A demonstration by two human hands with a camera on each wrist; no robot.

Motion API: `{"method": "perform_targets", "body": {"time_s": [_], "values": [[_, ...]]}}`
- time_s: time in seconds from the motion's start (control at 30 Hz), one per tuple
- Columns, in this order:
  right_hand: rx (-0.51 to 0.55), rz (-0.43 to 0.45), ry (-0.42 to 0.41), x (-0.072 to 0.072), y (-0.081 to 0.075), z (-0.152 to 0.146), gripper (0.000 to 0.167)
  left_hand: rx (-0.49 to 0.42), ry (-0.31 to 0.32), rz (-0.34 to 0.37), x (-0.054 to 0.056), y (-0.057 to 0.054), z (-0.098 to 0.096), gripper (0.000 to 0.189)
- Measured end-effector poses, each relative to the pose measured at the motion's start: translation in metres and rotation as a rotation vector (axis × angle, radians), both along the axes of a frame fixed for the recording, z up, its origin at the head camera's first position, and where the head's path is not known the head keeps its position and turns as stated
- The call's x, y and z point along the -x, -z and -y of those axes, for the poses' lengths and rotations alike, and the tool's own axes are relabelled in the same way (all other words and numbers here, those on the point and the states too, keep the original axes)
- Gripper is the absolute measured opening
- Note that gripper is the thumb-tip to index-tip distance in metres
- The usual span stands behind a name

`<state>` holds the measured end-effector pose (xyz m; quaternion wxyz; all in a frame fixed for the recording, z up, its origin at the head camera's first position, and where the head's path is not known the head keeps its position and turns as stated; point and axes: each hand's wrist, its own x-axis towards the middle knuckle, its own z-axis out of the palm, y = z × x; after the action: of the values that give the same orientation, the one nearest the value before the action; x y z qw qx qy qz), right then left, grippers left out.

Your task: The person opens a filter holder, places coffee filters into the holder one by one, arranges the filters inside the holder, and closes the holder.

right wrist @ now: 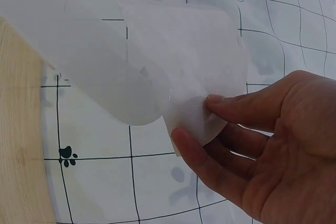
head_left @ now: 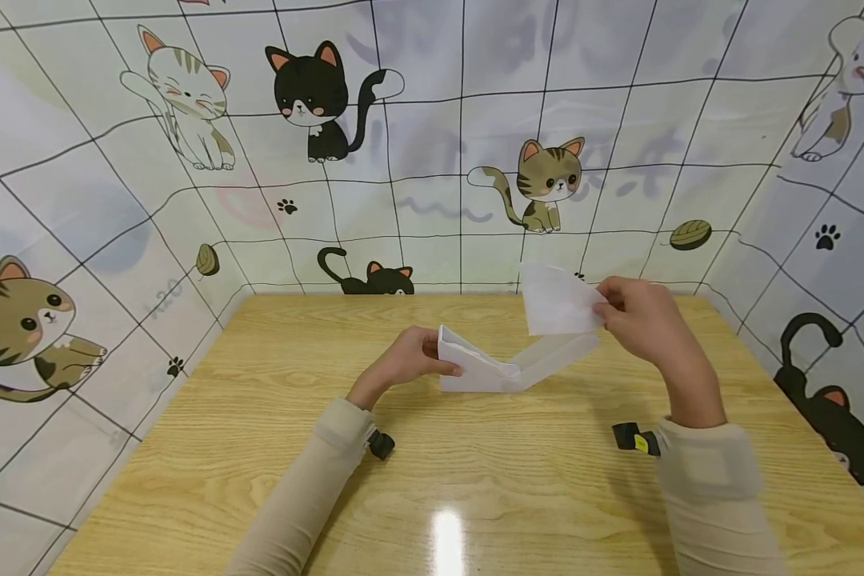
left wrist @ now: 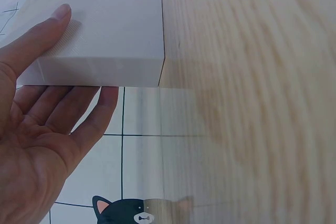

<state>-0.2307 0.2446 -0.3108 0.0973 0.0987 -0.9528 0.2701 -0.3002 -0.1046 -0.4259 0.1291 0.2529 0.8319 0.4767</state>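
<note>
My left hand (head_left: 410, 358) grips the left end of a slim white box (head_left: 475, 374), thumb on the near face and fingers behind. In the left wrist view the white box (left wrist: 115, 30) shows a smooth face and a narrow side. A thin, whitish flap (head_left: 558, 360) slants up to the right from the box; its rounded end (right wrist: 131, 98) shows in the right wrist view. Above the flap, my right hand (head_left: 641, 320) pinches a thin white sheet (head_left: 558, 304) between thumb and fingers at its right edge. The sheet (right wrist: 189, 51) overlaps the flap in the right wrist view.
Below the hands lies a light wood-grain table (head_left: 475, 472). A cloth (head_left: 432, 184) with a grid and cartoon cats hangs behind it and along both sides. Dark straps (head_left: 380, 442) with small devices sit at both wrists.
</note>
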Motion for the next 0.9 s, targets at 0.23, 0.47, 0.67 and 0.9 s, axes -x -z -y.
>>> {"method": "perform_targets", "body": {"time_s": [0.23,0.47,0.67,0.9], "values": [[-0.010,-0.006,-0.010,0.000,0.000,0.003,0.028,0.000,0.000,0.005,0.000,0.000,-0.001,0.033],[-0.016,-0.013,-0.014,0.000,0.001,0.007,0.026,-0.001,-0.004,0.003,0.000,0.000,-0.001,0.033],[-0.021,-0.019,-0.016,0.001,0.002,0.009,0.023,-0.001,-0.005,0.004,-0.001,-0.001,-0.001,0.033],[-0.024,-0.024,-0.032,0.000,0.002,0.012,0.021,-0.008,-0.003,0.008,-0.001,-0.002,-0.001,0.033]]}}
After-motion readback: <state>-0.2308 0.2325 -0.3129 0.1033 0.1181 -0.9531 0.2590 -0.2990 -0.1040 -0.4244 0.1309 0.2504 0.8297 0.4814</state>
